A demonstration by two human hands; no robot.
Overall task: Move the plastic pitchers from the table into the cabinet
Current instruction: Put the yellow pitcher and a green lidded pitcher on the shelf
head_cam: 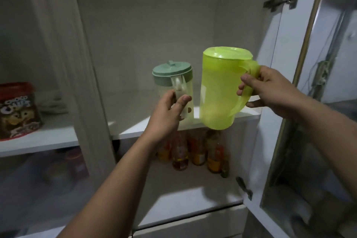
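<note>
While both pitchers are already up at the cabinet, neither looks fully released. The left hand (170, 110) is wrapped around the handle of the clear pitcher with a teal lid (172, 87), fingers curled on one side and thumb on the other. That pitcher stands upright over the upper shelf (249, 116), toward the middle of the open compartment; whether its base is resting on the board or held just above it is hidden by the hand. The right hand (270, 91) grips the handle of the lime-green pitcher (222, 91), which is lidded, slightly tilted, and held in the air. Its base hangs at the shelf's front edge and below the board's level, so it is not yet set down. It sits just to the right of the clear pitcher, close but apparently not touching.

The glass-paned cabinet door (313, 102) stands open on the right. On the shelf below, a cluster of sauce bottles (195, 152) stands at the back, and a cereal tub (18, 110) shows behind the closed left pane.

As a judgement, the carrying is done and the placing is in hand: the clear pitcher is at or near its spot, and the green one needs lifting over the edge and setting beside it. The table is out of sight, so whether more pitchers wait there cannot be told.
</note>
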